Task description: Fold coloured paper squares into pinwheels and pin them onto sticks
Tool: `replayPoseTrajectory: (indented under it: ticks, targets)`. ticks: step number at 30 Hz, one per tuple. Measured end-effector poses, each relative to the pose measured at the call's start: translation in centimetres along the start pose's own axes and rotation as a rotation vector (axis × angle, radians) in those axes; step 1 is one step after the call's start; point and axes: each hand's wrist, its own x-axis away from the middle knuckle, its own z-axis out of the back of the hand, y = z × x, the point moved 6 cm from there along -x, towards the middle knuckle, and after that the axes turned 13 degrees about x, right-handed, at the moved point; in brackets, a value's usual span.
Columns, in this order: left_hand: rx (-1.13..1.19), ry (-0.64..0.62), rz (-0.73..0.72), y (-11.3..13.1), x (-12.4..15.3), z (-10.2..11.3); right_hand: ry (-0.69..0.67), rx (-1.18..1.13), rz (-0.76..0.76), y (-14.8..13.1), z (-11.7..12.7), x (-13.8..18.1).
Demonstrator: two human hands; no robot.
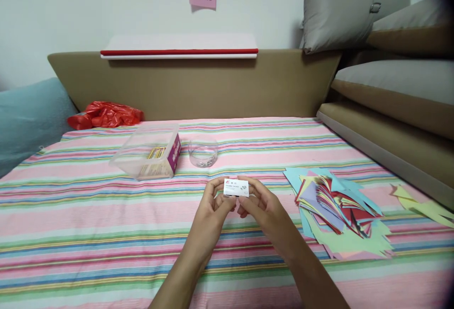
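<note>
A small white box of thumb tacks (234,188), printed with lettering and a picture of tacks, is held up at the middle of the view. My left hand (214,203) grips its left end, thumb at the lower edge and fingers around the back. On the right end, my right hand (260,200) has the same kind of hold. Beyond the hands stands a round clear container (203,153) with small shiny metal pieces at its bottom. To its left is a clear plastic box (149,150) with a purple label and yellowish contents.
Coloured paper pieces (329,209) lie heaped at the right, with a dark slender item on top. Yellow paper strips (422,205) lie farther right. Striped cloth (106,233) covers the surface. A red plastic bag (106,114) rests at the back left; stacked cushions (397,86) border the right.
</note>
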Motion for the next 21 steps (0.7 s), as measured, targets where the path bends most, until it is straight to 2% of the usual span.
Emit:
replayPoseTrajectory:
  ticks: [8, 21]
  targets:
    - [0.005, -0.009, -0.004, 0.0, 0.0, 0.1, -0.05, -0.019, -0.033, 0.0, -1.1, -0.1]
    - [-0.129, -0.048, 0.006, 0.1, -0.1, -0.4, -0.006, 0.023, -0.138, 0.5, -1.0, 0.1]
